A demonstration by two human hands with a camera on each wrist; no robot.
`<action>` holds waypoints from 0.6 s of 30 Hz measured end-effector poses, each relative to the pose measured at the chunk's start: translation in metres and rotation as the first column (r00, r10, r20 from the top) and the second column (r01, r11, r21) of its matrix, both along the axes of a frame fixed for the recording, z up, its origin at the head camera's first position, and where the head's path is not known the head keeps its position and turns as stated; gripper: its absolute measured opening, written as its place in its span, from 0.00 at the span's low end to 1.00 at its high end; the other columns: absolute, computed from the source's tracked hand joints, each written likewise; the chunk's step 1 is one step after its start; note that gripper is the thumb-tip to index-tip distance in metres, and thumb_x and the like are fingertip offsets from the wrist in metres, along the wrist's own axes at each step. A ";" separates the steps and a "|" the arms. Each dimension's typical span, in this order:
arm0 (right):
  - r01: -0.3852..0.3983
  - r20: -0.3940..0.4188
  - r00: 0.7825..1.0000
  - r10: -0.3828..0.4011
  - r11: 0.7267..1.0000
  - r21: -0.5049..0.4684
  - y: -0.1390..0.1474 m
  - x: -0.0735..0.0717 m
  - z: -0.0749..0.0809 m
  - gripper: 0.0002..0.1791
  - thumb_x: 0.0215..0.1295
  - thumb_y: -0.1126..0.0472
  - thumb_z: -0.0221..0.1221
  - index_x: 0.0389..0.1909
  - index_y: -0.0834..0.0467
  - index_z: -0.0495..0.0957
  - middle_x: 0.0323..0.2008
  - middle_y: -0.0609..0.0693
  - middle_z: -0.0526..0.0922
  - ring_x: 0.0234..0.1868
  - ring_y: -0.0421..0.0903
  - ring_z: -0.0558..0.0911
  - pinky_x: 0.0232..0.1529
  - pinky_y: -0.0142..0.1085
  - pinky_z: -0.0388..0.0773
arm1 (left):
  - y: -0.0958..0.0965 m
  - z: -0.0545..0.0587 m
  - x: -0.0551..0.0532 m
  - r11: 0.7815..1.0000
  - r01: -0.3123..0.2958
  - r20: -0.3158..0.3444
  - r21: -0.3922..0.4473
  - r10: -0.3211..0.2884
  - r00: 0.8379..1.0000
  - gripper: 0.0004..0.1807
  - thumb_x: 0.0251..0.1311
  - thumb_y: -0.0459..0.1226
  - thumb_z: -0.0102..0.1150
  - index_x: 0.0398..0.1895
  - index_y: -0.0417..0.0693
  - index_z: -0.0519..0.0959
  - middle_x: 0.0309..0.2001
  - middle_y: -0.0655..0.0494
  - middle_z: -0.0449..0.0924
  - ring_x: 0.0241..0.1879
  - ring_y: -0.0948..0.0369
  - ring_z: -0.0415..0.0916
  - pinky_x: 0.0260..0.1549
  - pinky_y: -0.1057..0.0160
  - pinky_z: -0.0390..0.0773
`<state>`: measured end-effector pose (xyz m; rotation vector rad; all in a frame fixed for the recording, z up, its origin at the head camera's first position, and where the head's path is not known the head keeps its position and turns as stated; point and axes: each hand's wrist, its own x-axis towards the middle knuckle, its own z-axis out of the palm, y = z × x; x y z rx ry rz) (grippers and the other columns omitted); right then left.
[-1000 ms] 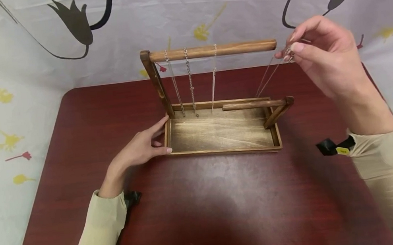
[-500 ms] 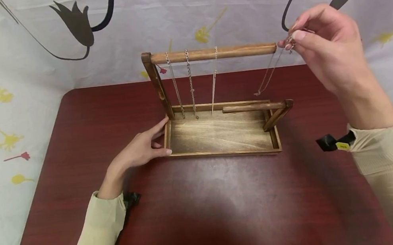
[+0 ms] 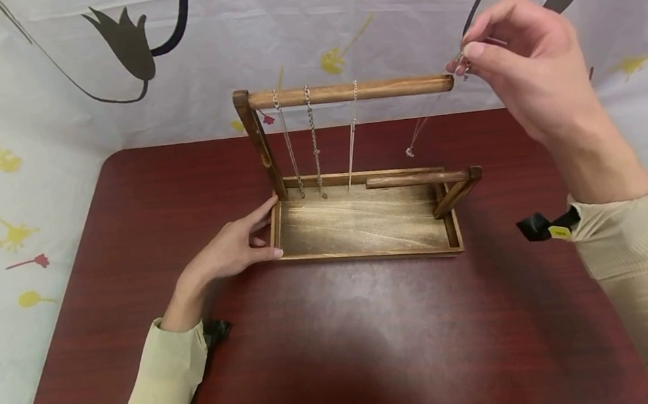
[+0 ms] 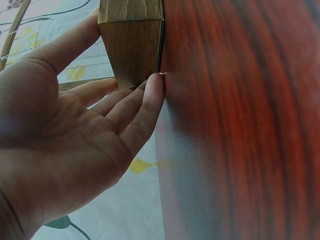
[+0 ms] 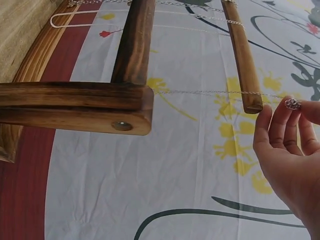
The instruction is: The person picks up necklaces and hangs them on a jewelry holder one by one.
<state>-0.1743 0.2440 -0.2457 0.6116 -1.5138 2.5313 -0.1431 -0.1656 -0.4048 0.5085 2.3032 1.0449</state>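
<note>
A wooden jewelry stand (image 3: 365,251) has a shallow tray base, a tall upper bar and a lower bar. My left hand (image 3: 226,246) holds its left end, thumb at the front corner and fingers toward the back. In the left wrist view, the left hand (image 4: 85,125) spans the tray's end (image 4: 131,47). My right hand (image 3: 534,61) pinches a bunched thin silver necklace (image 3: 463,63) at the upper bar's free right end. Its strands hang behind the bar to a small pendant (image 3: 410,152). In the right wrist view, the necklace chain (image 5: 215,92) passes across the bar tip (image 5: 253,107).
Three other chains hang from the upper bar (image 3: 395,87): a left one (image 3: 288,140), a thicker middle one (image 3: 314,137) and a right one (image 3: 352,133). The lower bar (image 3: 416,180) juts leftward from its right post. A patterned cloth (image 3: 201,109) stands behind the dark red table (image 3: 345,344).
My right hand has risen slightly and shifted left toward the upper bar's tip, and the necklace's hanging loop has swung left behind the bar. My left hand stays at the stand's left end.
</note>
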 end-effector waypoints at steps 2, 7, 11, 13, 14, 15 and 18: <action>0.026 0.003 1.000 -0.027 0.997 0.067 0.000 -0.001 0.002 0.07 0.59 0.86 0.55 0.38 0.84 0.71 0.32 0.65 0.78 0.31 0.54 0.79 0.41 0.38 0.80 | 0.000 0.000 0.000 1.000 0.002 0.001 0.003 -0.002 1.000 0.53 0.60 0.44 0.70 0.81 0.66 0.45 0.74 0.48 0.60 0.52 0.52 0.80 0.55 0.50 0.76; 0.109 -0.024 0.994 -0.107 0.959 0.261 -0.004 -0.001 0.008 0.09 0.60 0.80 0.61 0.38 0.82 0.73 0.32 0.62 0.79 0.31 0.51 0.80 0.41 0.35 0.79 | 0.000 0.000 0.001 1.000 0.003 -0.003 0.008 -0.002 1.000 0.53 0.60 0.43 0.70 0.81 0.66 0.45 0.74 0.48 0.60 0.52 0.52 0.81 0.54 0.50 0.76; 0.124 -0.008 0.992 -0.130 0.928 0.350 -0.006 -0.001 0.014 0.10 0.58 0.77 0.64 0.38 0.79 0.76 0.31 0.60 0.81 0.30 0.51 0.80 0.41 0.34 0.77 | -0.001 0.000 0.000 1.000 0.005 -0.012 0.007 -0.005 1.000 0.53 0.60 0.44 0.70 0.81 0.65 0.45 0.73 0.48 0.61 0.52 0.52 0.81 0.55 0.50 0.76; 0.126 -0.003 0.991 -0.135 0.917 0.379 -0.007 -0.001 0.016 0.10 0.58 0.77 0.65 0.38 0.77 0.77 0.31 0.59 0.81 0.30 0.50 0.80 0.40 0.33 0.76 | -0.001 0.000 0.000 1.000 0.006 -0.016 0.006 -0.006 1.000 0.53 0.60 0.44 0.70 0.81 0.65 0.45 0.73 0.48 0.61 0.52 0.52 0.81 0.55 0.50 0.76; 0.128 -0.007 0.991 -0.136 0.911 0.392 -0.008 -0.001 0.017 0.09 0.58 0.77 0.66 0.37 0.77 0.77 0.31 0.58 0.81 0.30 0.50 0.80 0.40 0.33 0.76 | -0.001 0.001 0.000 1.000 0.007 -0.015 0.004 -0.006 1.000 0.53 0.60 0.44 0.70 0.81 0.65 0.45 0.73 0.48 0.61 0.52 0.52 0.81 0.55 0.50 0.76; 0.130 -0.008 0.990 -0.139 0.905 0.405 -0.009 -0.001 0.018 0.09 0.57 0.77 0.66 0.37 0.77 0.78 0.31 0.58 0.81 0.29 0.49 0.80 0.40 0.33 0.76 | 0.000 0.001 0.000 1.000 0.007 -0.014 0.005 -0.007 1.000 0.53 0.60 0.44 0.70 0.81 0.65 0.45 0.73 0.48 0.61 0.52 0.52 0.81 0.55 0.49 0.76; 0.146 -0.022 0.988 -0.154 0.869 0.473 -0.012 -0.001 0.021 0.09 0.58 0.75 0.66 0.37 0.75 0.79 0.31 0.57 0.81 0.30 0.48 0.78 0.39 0.31 0.74 | 0.000 0.001 0.000 1.000 0.008 -0.013 0.002 -0.008 1.000 0.53 0.60 0.44 0.70 0.81 0.65 0.45 0.73 0.48 0.61 0.52 0.52 0.81 0.55 0.49 0.76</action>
